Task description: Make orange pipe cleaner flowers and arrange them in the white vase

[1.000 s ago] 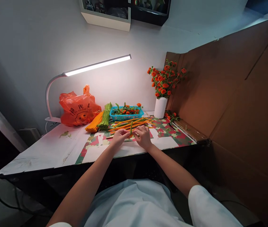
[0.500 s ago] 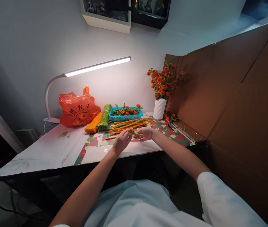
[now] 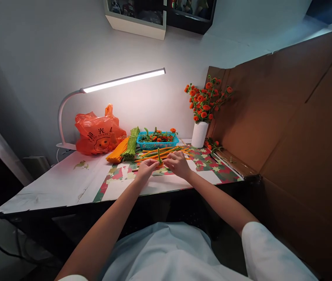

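Note:
Over the table's front part, my left hand (image 3: 147,168) pinches a small pipe-cleaner flower. Its green fuzzy stem (image 3: 159,155) points up, and a bit of orange shows below at the fingertips. Just to the right, my right hand (image 3: 178,164) has its fingers bent and pressed together close to the flower. What lies between those fingertips is too small to make out. Behind both hands, loose orange and green pipe cleaners (image 3: 170,150) lie spread on the table.
A blue basket (image 3: 157,145) of orange flowers stands behind, beside green (image 3: 131,144) and orange bundles (image 3: 118,152) of pipe cleaners. An orange plastic bag (image 3: 98,134) and desk lamp (image 3: 125,80) are left. A white vase (image 3: 199,134) and cardboard wall (image 3: 271,117) are right.
The green stem has turned from lying sideways towards the right hand to pointing upward. My right hand has rolled over, its back now facing up. The view has shifted slightly.

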Demonstrator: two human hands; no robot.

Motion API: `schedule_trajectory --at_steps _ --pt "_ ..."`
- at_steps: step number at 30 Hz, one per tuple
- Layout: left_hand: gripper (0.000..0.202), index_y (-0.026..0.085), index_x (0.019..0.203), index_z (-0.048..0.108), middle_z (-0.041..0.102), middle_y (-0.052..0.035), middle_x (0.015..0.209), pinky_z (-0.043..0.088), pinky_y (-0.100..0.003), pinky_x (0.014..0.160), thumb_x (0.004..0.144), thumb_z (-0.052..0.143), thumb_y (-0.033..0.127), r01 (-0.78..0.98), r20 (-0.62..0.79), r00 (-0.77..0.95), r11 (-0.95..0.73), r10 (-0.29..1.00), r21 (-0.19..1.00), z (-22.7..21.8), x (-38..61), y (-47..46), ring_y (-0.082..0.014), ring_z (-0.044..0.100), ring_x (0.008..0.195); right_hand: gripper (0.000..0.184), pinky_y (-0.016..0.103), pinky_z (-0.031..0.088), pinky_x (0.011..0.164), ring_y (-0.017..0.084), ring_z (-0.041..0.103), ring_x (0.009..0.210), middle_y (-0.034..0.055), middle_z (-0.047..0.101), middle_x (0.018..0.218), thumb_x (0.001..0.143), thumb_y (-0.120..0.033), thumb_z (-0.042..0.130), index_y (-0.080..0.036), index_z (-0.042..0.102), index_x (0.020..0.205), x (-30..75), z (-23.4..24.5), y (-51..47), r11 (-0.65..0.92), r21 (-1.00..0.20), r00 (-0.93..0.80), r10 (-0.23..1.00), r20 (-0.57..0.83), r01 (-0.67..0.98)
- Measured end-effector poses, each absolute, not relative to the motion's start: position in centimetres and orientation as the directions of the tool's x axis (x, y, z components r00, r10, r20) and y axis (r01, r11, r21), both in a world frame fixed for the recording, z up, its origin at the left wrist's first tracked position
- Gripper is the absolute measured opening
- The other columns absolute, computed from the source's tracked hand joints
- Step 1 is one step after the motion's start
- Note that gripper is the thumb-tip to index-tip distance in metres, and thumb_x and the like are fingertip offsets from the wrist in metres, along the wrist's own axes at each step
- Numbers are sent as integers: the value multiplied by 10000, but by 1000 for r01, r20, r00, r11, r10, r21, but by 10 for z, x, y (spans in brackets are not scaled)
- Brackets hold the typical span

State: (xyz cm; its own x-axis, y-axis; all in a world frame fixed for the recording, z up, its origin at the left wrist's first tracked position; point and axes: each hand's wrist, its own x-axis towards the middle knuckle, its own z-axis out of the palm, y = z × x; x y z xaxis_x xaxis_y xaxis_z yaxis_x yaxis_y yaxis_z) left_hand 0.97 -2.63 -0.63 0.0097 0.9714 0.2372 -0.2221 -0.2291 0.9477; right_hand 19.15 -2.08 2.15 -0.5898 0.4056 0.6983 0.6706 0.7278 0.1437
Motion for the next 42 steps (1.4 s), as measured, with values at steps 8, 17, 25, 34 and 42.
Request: schedule_trajectory --at_steps 8,17,25,34,42 --pt "304 152 664 634 651 -19 640 515 -324 694 555 811 373 -148 243 36 -235 969 961 -8 13 -28 -159 623 618 216 331 280 784 185 493 857 63 629 868 945 -221 445 -184 641 862 177 9 -22 701 53 -525 480 703 711" --pt "154 227 621 570 682 -74 997 453 -354 923 685 693 162 224 610 -6 -594 792 773 -3 18 -39 -245 596 1064 263 235 296 506 84 306 479 -43 405 534 808 -295 555 -184 464 587 167 29 -17 -204 -970 -367 899 -240 134" --pt "152 202 698 624 682 -66 945 521 -313 785 688 730 311 94 516 -90 -508 852 856 -5 19 -35 -218 639 914 273 231 303 503 86 366 508 -40 460 543 705 -378 671 -177 518 603 171 22 -15 83 -992 -227 972 59 99" --pt "260 136 617 637 640 -24 616 556 -344 757 562 814 320 -289 18 15 -13 1000 957 -12 10 -18 -160 648 651 144 251 386 611 131 501 632 -1 573 678 778 -300 548 -180 570 701 157 6 -10 390 -879 -162 920 357 277" --pt "150 132 629 643 677 -42 656 565 -335 775 607 775 200 -407 4 22 5 1000 913 -10 9 -19 -145 651 656 126 331 377 804 212 525 910 65 628 937 797 -226 607 -190 637 914 161 -1 -29 672 -393 -211 632 746 627"
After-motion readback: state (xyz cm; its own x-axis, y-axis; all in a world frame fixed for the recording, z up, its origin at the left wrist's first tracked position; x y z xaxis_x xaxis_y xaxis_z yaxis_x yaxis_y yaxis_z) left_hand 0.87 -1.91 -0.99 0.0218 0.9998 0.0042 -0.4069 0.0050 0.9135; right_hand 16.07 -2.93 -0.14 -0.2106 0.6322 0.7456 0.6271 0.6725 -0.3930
